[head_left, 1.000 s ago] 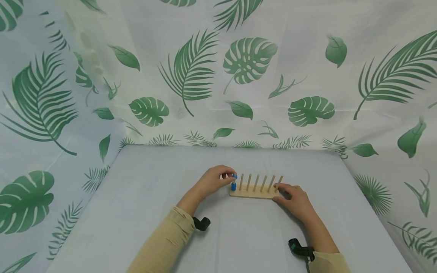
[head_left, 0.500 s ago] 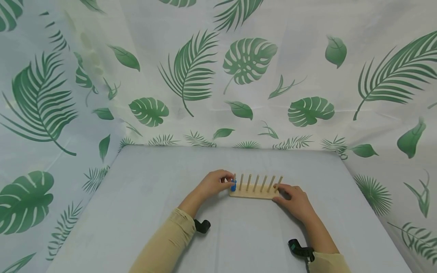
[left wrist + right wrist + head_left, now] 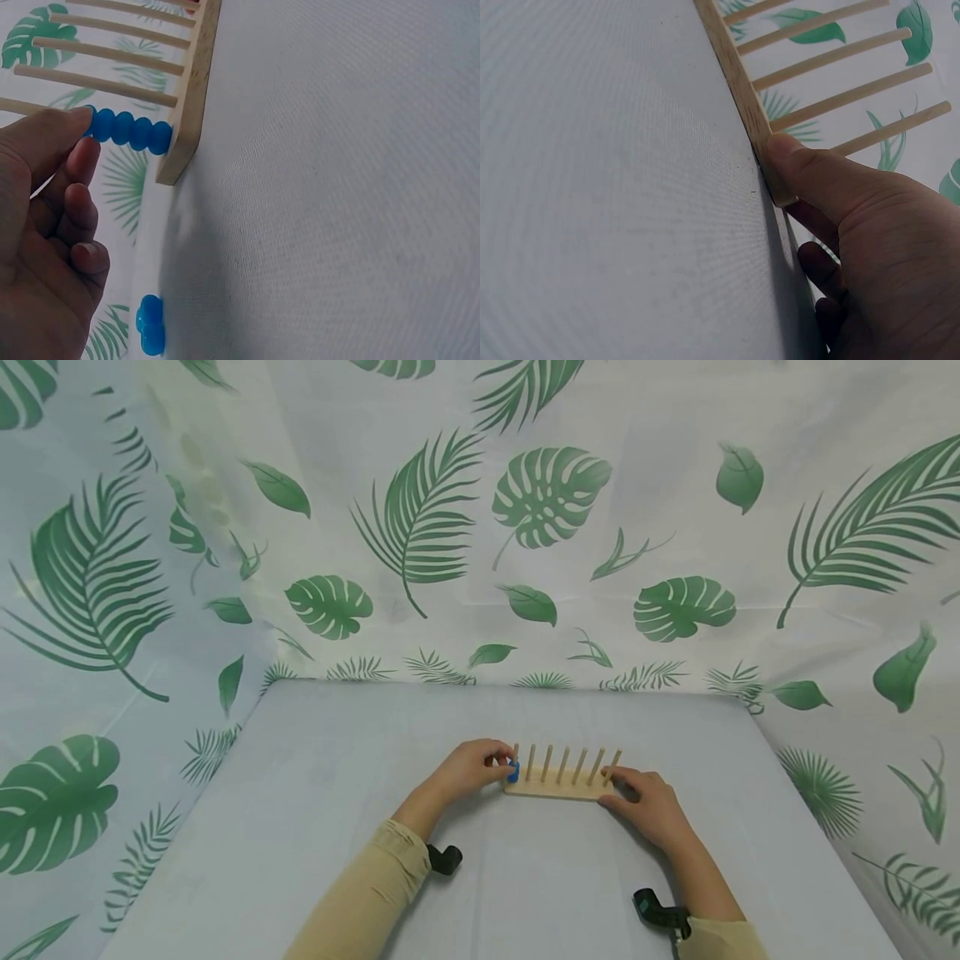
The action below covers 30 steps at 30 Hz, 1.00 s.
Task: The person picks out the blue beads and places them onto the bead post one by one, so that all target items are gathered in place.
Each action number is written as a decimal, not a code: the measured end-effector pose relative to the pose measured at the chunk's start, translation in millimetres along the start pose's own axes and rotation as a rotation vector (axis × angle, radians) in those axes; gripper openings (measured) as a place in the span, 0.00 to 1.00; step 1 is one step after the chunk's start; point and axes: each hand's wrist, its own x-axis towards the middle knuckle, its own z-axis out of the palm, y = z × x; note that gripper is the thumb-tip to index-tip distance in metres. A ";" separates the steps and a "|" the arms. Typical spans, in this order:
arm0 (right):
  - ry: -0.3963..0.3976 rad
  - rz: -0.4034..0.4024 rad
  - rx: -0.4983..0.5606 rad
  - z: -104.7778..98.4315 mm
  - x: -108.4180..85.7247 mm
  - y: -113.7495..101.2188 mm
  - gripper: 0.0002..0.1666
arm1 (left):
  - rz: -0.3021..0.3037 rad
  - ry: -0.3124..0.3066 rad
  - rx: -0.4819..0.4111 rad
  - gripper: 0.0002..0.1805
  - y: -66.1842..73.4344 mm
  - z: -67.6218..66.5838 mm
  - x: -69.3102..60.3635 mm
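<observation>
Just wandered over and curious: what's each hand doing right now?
Left hand: closed, pinching the top of the blue bead stack.
Right hand: closed, gripping one end of the wooden rack.

A white backdrop sheet [image 3: 450, 410] hangs at 12 o'clock, printed with green monstera leaves [image 3: 553, 493] and palm fronds [image 3: 420, 518]; matching drapes [image 3: 90, 714] flank it at 9 and 3. A softly lit, pale grey tablecloth [image 3: 547, 877] spreads toward 6 o'clock.
</observation>
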 end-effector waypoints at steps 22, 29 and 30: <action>-0.010 0.036 -0.003 0.9 0.7 -0.4 0.36 | -0.137 0.095 -0.038 0.17 -21.7 -34.3 -8.3; -0.012 0.032 -0.008 1.2 1.1 0.1 0.37 | -0.201 0.101 -0.029 0.16 -42.4 -47.2 -15.5; -0.012 0.029 -0.008 1.2 1.1 0.2 0.37 | -0.204 0.104 -0.030 0.15 -44.5 -48.1 -17.0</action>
